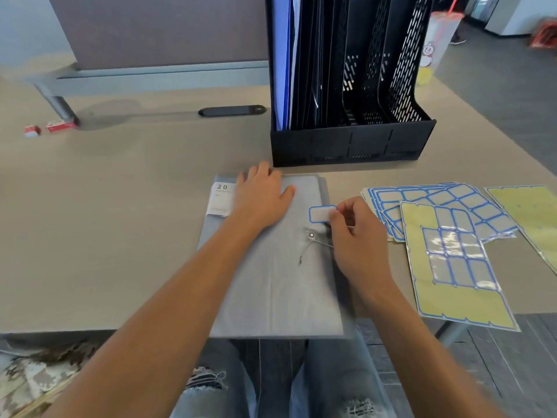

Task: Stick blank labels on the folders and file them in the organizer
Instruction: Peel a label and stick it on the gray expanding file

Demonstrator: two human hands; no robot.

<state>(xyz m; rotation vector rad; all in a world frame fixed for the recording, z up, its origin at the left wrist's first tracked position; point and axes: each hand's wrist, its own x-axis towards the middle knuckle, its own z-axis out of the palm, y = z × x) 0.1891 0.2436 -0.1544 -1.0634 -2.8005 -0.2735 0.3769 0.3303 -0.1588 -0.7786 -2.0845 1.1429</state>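
Grey folder (271,267), one, lies flat at centre of the table (120,221), near edge overhanging toward 6 o'clock. White tag (221,199) at its 10 o'clock corner reads "20 POCKETS". One metal clasp (311,235) with string on its cover. Left hand (260,197) rests palm down on the folder, fingers spread, gripping nothing. Right hand (357,233) pinches one blank blue-bordered label (321,213) by its right end between thumb and fingertips, over the folder's cover. Label sheets: one fanned stack (446,203) at 3 o'clock, one partly peeled sheet (452,263) overlapping it, one yellowish backing (530,209) farther right. One black organizer (352,143) at 12 o'clock, three slots visible, left one holding folders.
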